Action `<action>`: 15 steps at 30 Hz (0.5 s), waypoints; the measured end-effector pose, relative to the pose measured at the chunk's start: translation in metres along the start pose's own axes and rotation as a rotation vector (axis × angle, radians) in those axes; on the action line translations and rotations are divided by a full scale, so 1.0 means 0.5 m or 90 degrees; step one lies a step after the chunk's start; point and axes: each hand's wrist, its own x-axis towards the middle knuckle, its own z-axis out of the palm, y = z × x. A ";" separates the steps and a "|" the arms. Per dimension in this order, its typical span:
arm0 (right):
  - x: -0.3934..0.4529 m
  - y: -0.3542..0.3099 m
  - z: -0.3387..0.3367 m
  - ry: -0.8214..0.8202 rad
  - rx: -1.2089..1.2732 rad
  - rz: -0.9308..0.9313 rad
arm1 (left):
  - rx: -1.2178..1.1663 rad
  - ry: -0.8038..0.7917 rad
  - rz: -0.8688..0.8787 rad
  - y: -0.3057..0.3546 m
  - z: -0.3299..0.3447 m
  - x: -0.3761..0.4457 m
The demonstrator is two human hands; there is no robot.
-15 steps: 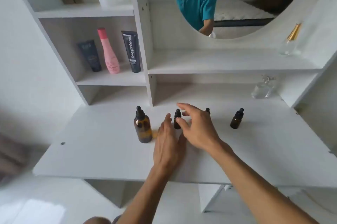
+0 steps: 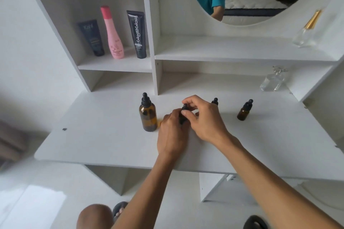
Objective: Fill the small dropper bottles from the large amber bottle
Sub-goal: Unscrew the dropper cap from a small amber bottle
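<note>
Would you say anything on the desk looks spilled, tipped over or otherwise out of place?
Nothing stands out. The large amber bottle and the far small dropper bottle stand upright and capped, with no spill on the desk. Both hands hold another small bottle.

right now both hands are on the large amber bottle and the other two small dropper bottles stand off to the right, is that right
Not quite. The head view shows the left hand and right hand closed on a small dropper bottle, not the large amber bottle, which stands untouched just left of them. The other two small dropper bottles do stand off to the right.
</note>
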 end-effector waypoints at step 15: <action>-0.016 -0.021 -0.006 -0.003 -0.043 0.043 | 0.001 0.004 -0.005 0.003 -0.010 -0.006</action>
